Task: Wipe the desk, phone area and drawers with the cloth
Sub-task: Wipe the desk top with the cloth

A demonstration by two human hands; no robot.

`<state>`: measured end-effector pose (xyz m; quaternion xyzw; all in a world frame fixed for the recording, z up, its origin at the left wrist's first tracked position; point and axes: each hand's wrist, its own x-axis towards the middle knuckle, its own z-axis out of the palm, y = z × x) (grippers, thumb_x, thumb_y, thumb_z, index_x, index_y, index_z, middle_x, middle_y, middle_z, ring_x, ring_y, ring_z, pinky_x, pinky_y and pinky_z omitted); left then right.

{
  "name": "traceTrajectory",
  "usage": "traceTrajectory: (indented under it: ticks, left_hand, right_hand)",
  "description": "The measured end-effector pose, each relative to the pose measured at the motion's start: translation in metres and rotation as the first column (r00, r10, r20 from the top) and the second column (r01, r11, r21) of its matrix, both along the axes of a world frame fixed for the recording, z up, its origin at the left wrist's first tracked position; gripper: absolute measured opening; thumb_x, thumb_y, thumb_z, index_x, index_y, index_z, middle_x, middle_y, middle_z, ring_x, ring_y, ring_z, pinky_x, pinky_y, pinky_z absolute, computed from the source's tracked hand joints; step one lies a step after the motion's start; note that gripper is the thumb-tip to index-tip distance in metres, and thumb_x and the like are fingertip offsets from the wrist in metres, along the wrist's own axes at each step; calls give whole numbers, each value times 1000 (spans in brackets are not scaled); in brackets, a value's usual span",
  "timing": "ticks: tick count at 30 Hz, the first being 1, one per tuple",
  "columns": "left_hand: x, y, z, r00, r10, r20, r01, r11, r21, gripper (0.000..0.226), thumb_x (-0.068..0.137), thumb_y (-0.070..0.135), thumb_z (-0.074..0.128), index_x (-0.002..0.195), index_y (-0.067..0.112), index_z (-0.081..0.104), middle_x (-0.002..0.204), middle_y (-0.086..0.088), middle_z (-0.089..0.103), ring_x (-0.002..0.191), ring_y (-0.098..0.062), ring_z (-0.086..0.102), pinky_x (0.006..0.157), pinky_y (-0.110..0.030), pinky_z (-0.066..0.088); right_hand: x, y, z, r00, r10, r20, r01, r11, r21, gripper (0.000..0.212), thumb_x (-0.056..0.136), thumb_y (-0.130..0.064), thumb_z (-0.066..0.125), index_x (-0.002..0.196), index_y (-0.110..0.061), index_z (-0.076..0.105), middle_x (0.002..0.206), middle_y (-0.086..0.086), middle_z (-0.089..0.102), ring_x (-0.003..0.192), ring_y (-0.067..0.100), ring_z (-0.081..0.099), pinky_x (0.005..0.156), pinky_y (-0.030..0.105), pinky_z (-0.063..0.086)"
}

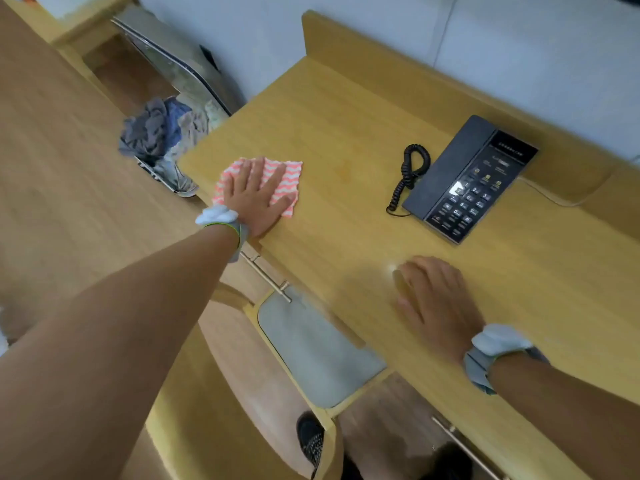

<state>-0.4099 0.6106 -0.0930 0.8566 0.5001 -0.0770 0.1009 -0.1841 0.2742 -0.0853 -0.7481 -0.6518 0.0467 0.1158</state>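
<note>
From the head view I see my left hand (254, 197) stretched far out, the arm nearly straight, palm down and fingers spread flat on a pink-and-white zigzag-striped cloth (277, 178). The hand is open and pressing, not clamped around the fabric. The cloth lies flat at the left end of the light yellow wooden desk (346, 133), close to its front edge, with the heel of my palm reaching that edge.

My right hand (433, 303) rests palm down on the bare desk nearer to me, fingers loosely together and pointing left; it holds nothing. Both wrists carry a pale blue-grey fabric band.

A dark grey rectangular desk telephone (467, 181) sits toward the back of the desk, well apart from the cloth, with its black coiled cord (408, 174) looped on the surface just to its left. Its keypad digits show in white, and I can make out numbers such as 2, 3, 5, 6, 8 and 0. A line of small print runs across the top of the panel, but it is too blurred for me to read.

Under the desk's front edge I see a slim metal drawer handle (266, 277), and below it a wooden chair with a grey seat pad (311, 344) pushed partway in. Off the desk's left end, on the floor, a metal bin (173, 71) lies on its side with a heap of grey and blue rags (156, 133) spilling out.
</note>
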Motion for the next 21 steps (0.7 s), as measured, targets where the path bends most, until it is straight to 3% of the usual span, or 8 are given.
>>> traceTrajectory:
  ticks: [5, 10, 14, 19, 21]
  left_hand:
    - [-11, 57, -3, 996, 80, -31, -80, 997, -7, 77, 94, 82, 15, 164, 56, -1, 180, 4, -7, 167, -25, -9, 132, -55, -6]
    - [-16, 47, -9, 994, 105, 42, -106, 994, 32, 77, 95, 78, 16, 165, 52, -1, 180, -2, -6, 166, -28, -9, 132, -57, -7]
    - [-40, 26, -19, 997, -45, 70, 41, 997, 58, 76, 94, 78, 18, 164, 56, -2, 181, 0, -3, 167, -26, -7, 132, -54, -4]
    - [-27, 96, -15, 978, 195, 73, -198, 980, 36, 78, 96, 80, 21, 166, 50, 3, 180, -4, -3, 167, -29, -6, 133, -53, -2]
    - [0, 121, -15, 977, 202, 68, -206, 977, 51, 81, 93, 81, 16, 166, 50, 3, 180, -5, -3, 167, -31, -6, 133, -54, -2]
  right_hand:
    - [-55, 115, -10, 995, 52, -81, -46, 996, 76, 50, 100, -40, 56, 136, -6, 59, 144, 17, 56, 135, 37, 51, 112, 51, 40]
    - [-44, 222, -4, 995, 60, -76, -59, 998, 14, 60, 101, -51, 49, 142, -7, 51, 149, 18, 48, 138, 39, 44, 114, 49, 34]
    - [-40, 234, -12, 998, 56, -1, -56, 998, -26, 65, 98, -60, 41, 142, -12, 51, 148, 15, 49, 136, 36, 46, 115, 47, 32]
    - [-38, 238, -17, 999, 47, -22, -47, 999, -5, 66, 95, -62, 47, 141, -15, 55, 146, 14, 53, 133, 35, 49, 115, 49, 33]
    - [-33, 242, -19, 999, 34, -15, -34, 999, 0, 67, 94, -62, 49, 140, -15, 56, 146, 14, 54, 133, 36, 50, 115, 50, 34]
